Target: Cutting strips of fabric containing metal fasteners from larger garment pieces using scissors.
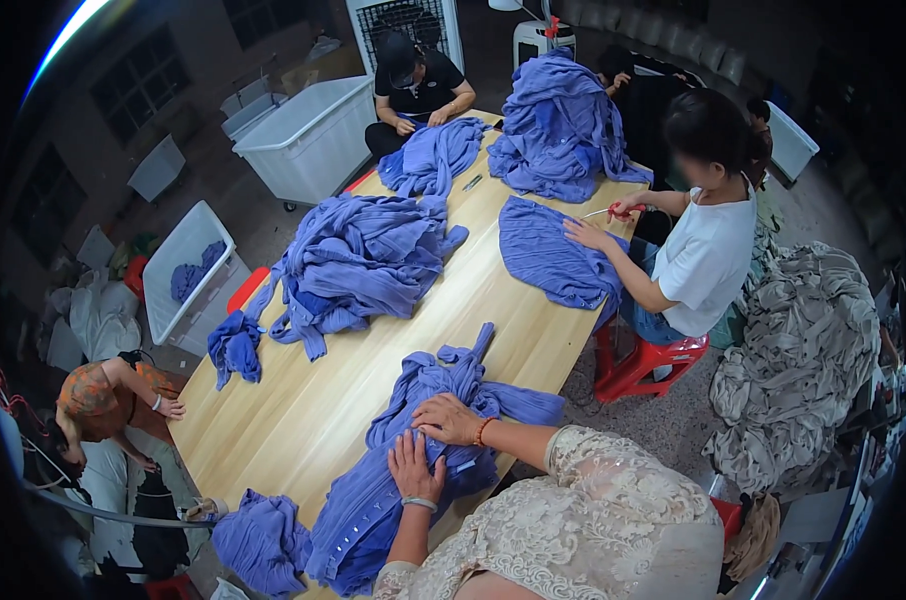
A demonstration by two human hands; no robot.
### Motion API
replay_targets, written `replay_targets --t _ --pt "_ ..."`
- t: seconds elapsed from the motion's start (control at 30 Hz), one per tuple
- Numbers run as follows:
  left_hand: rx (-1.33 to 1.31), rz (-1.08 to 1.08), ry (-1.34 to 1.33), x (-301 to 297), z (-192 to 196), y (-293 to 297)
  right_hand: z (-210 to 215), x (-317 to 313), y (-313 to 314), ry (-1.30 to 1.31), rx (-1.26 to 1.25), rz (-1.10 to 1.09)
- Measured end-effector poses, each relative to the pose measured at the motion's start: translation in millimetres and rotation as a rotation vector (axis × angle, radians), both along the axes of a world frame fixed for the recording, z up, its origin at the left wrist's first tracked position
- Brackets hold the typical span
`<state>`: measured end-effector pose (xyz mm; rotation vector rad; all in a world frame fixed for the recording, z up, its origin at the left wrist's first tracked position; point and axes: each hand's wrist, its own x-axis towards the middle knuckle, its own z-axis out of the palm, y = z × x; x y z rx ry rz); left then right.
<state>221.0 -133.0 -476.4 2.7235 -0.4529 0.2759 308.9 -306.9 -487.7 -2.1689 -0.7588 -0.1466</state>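
Pressing down on a blue garment (413, 470) with both hands, the wearer of the camera works at the near end of a long wooden table (313, 410). Left hand (415, 468) lies flat, fingers spread, palm on the cloth near a row of pale buttons; a light bracelet sits at the wrist. Right hand (448, 418) rests just beyond it on the bunched upper part of the same garment, fingers curled loosely over a fold, not clearly pinching anything; an orange bead bracelet at that wrist. Both sleeves are cream lace.

Garment position: near end of the table, toward its right edge, lower hem hanging off the near edge.

Other things, placed from the table:
- Small blue bundle (261, 540) at the near left corner, partly over the edge.
- Large heap of blue garments (358, 262) at mid-table, left side, with a smaller clump (235, 347) hanging at the left edge.
- Flat blue piece (553, 250) at mid-table, right side, under the hands of a person in a white shirt (708, 255) seated on a red stool (645, 362) beside the right edge.
- Tall blue pile (561, 125) at the far right corner.
- Person in black (418, 90) at the far end, hands on another blue piece (433, 155).
- White bins (308, 140) off the far left side.
- Grey cloth mound (798, 365) well off the right side.
- Person crouching (108, 395) on the floor by the near left edge.
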Motion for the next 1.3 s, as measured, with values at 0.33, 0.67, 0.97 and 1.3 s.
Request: replay_targets --t 0.33,0.67,0.97,1.3 --pt "0.014 0.020 -0.012 4.2 1.4 -6.7 5.6 7.2 -4.8 -0.015 0.011 0.018" --pt "-0.056 -0.026 0.044 1.5 -12.6 -3.7 11.3 3.9 -4.8 -0.100 0.031 0.001" --pt "-0.053 0.022 0.065 -8.2 -11.9 -2.2 8.1 0.5 -0.9 -0.080 -0.037 0.063" --pt "-0.049 0.004 0.081 -2.8 -8.0 -4.6 11.3 2.3 -5.7 -0.071 -0.065 0.059"
